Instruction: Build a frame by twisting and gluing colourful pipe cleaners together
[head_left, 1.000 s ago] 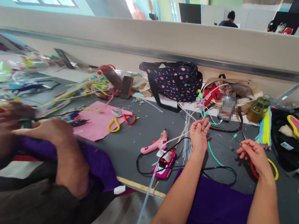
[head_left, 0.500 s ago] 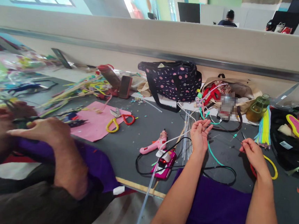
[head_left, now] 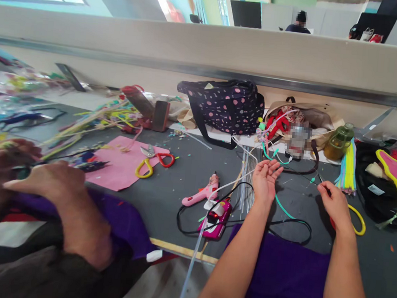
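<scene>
My left hand point(head_left: 265, 182) is raised palm up over the table, fingers curled and thumb toward them. A thin dark thread point(head_left: 302, 175) runs from its fingertips toward my right hand point(head_left: 334, 205), whose thumb and forefinger are pinched at its far end. Behind the left hand passes a teal strand point(head_left: 283, 208), curving down to the right. Scissors with red and yellow handles point(head_left: 359, 221) are partly hidden under my right hand, with the blade tip just past the fingers. A small teal bit point(head_left: 313, 180) is near the thread.
A pink glue gun point(head_left: 201, 193) and a magenta device with a red light point(head_left: 217, 222) lie left of my arm, among black cable. Thin clear sticks point(head_left: 245, 190) stand beside them. Another person's hands point(head_left: 48, 177) work at far left. Behind are a dotted bag point(head_left: 228, 107) and bottle point(head_left: 338, 145).
The view has shifted slightly to the right. My right fingers have closed in a little over the thread's end; my left hand keeps nearly the same pose. The other person's hands have moved slightly.
</scene>
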Motion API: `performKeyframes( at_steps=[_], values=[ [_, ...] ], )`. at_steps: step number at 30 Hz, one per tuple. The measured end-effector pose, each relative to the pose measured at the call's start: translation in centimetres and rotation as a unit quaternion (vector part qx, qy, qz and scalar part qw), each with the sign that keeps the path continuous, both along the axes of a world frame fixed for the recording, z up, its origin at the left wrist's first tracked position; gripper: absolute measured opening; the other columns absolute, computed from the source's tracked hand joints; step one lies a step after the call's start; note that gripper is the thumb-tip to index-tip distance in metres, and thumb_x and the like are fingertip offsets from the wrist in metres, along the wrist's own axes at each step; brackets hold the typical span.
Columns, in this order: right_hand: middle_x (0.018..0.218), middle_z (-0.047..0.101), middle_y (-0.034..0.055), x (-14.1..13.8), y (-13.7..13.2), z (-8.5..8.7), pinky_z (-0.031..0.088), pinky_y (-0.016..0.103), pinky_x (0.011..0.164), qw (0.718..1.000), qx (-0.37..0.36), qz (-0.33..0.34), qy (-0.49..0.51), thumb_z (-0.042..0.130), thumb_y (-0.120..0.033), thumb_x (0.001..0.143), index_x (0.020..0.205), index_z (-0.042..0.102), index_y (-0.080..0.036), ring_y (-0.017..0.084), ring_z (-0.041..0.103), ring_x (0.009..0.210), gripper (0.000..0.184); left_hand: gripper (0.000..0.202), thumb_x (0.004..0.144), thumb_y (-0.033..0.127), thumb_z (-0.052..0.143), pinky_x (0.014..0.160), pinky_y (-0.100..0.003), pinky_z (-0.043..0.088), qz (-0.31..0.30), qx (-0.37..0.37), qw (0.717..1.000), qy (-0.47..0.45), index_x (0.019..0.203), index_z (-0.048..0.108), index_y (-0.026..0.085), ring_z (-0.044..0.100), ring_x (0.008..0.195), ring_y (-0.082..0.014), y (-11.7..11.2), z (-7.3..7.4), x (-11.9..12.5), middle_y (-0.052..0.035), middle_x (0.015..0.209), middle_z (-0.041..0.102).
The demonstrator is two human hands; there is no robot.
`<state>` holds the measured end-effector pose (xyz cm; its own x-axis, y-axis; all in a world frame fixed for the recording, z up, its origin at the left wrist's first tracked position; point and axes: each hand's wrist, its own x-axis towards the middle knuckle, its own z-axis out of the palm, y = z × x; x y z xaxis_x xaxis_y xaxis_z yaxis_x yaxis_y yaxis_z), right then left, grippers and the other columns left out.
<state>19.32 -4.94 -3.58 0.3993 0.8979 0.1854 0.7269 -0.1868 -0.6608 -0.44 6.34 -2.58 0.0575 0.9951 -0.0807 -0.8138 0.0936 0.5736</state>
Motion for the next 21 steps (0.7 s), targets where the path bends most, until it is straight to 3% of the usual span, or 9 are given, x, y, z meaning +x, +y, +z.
performKeyframes(
  at_steps=[5, 11, 17, 21],
  values=[
    [0.081, 0.07, 0.0042, 0.3, 0.4, -0.7, 0.044, 0.031, 0.07, 0.994, 0.049, 0.018, 0.092, 0.048, -0.047, 0.088, 0.085, 0.067, -0.022, 0.021, 0.061, 0.075, 0.032, 0.009, 0.081, 0.017, 0.058, 0.084, -0.04, 0.052, -0.024, -0.013, 1.0, -0.003, 0.089, 0.054, 0.016, 0.068, 0.078, -0.016, -0.4, 0.2, 0.4, -0.0072, 0.086, 0.07],
    [0.1, 0.072, 0.0069, -0.4, 0.6, -0.1, 0.046, 0.036, 0.085, 0.968, 0.119, 0.019, 0.22, 0.057, -0.047, 0.083, 0.095, 0.072, -0.021, 0.024, 0.063, 0.093, 0.032, 0.011, 0.076, 0.015, 0.061, 0.082, -0.038, 0.052, -0.068, -0.019, 0.997, 0.011, 0.086, 0.056, 0.015, 0.066, 0.07, -0.0137, -0.6, 0.0, 0.8, -0.0075, 0.083, 0.07],
    [0.093, 0.074, 0.0067, -0.2, 0.2, 0.6, 0.047, 0.038, 0.086, 0.967, 0.116, 0.023, 0.225, 0.061, -0.044, 0.08, 0.088, 0.073, -0.022, 0.025, 0.064, 0.092, 0.026, 0.019, 0.073, 0.02, 0.065, 0.062, -0.022, 0.047, -0.06, 0.015, 0.981, 0.186, 0.09, 0.066, 0.014, 0.058, 0.058, -0.0078, -0.1, -0.2, 0.4, -0.0064, 0.085, 0.071],
    [0.096, 0.074, 0.0069, 0.3, 0.1, 0.2, 0.047, 0.039, 0.085, 0.975, 0.09, 0.034, 0.199, 0.06, -0.042, 0.081, 0.092, 0.074, -0.021, 0.025, 0.065, 0.093, 0.027, 0.023, 0.07, 0.027, 0.07, 0.05, -0.018, 0.037, -0.031, 0.055, 0.97, 0.235, 0.09, 0.071, 0.015, 0.046, 0.051, -0.0053, 0.3, -0.2, 0.4, -0.0026, 0.077, 0.068]
  ],
)
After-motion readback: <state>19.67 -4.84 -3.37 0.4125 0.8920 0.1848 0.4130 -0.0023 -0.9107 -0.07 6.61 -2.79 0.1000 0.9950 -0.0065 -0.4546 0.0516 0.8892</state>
